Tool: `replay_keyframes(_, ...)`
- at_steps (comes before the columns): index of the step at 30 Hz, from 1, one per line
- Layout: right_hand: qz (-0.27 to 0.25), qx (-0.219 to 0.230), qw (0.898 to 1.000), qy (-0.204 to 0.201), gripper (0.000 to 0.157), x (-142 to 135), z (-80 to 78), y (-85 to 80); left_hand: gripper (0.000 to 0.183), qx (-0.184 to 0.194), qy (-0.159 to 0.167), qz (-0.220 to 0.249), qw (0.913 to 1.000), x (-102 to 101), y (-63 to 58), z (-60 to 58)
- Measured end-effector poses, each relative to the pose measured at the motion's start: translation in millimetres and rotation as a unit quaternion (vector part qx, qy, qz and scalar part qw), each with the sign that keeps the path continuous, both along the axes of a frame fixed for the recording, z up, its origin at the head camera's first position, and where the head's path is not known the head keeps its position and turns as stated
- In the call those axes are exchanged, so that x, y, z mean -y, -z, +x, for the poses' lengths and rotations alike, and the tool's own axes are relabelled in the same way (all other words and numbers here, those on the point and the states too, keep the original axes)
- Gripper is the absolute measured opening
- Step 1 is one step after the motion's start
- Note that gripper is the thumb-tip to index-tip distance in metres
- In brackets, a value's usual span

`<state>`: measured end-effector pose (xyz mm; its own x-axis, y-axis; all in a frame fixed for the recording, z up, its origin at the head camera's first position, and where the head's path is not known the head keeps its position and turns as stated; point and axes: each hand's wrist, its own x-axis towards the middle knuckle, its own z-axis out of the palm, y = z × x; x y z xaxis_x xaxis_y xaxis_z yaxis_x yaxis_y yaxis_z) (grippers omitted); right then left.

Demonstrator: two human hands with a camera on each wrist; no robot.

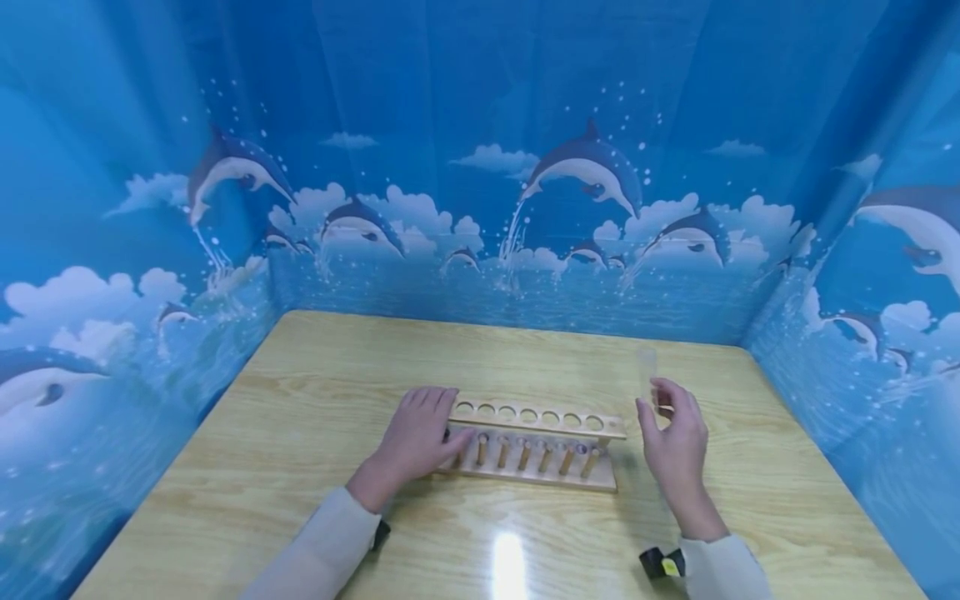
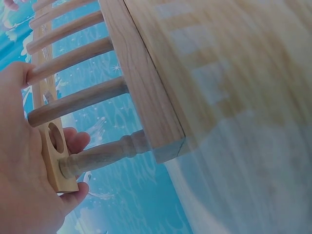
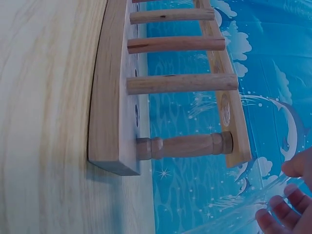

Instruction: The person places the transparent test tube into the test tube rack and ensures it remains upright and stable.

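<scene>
A wooden test tube rack stands on the table, with a row of round holes in its top rail and upright pegs along its base. My left hand grips the rack's left end; in the left wrist view its fingers wrap the top rail beside the turned end post. Just off the rack's right end, my right hand pinches a clear test tube between thumb and fingers. The tube is see-through and shows only faintly in the head view, extending above the fingers.
The rack stands on a light wood-grain table. A blue curtain printed with dolphins and clouds encloses its back and sides. A bright light reflection lies on the tabletop in front of the rack.
</scene>
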<state>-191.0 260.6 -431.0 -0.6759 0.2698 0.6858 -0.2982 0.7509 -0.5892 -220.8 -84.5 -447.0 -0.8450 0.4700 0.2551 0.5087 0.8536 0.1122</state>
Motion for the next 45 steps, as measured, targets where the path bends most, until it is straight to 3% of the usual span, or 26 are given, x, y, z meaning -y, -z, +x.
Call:
replay_keyframes(12, -0.025, -0.105, 0.994, -0.036, 0.032, 4.8, -1.8, -1.8, 0.069, -0.015, 0.007, 0.007, 0.9998, 0.1, 2.8, -1.3)
replay_keyframes(23, -0.037, -0.128, 0.991, -0.024, 0.034, 8.4, -0.1, -1.3, 0.068, -0.01, 0.005, 0.011, 0.9999, -0.3, 3.4, -0.6)
replay_keyframes(33, -0.065, -0.191, 0.978, -0.053, 0.031, 30.3, 14.7, -26.7, 0.07, -0.007, 0.002, 0.012, 0.9999, -0.1, 1.0, -0.5)
replay_keyframes(40, -0.065, -0.199, 0.976, -0.064, 0.032, 28.2, 18.6, -21.5, 0.07, -0.004, 0.005, 0.014, 0.9999, 0.6, 4.5, 2.4)
replay_keyframes(45, -0.06, -0.206, 0.974, -0.074, 0.033, 20.6, 11.2, -16.0, 0.069, -0.014, 0.01, 0.02, 0.9996, 0.5, 2.7, 0.5)
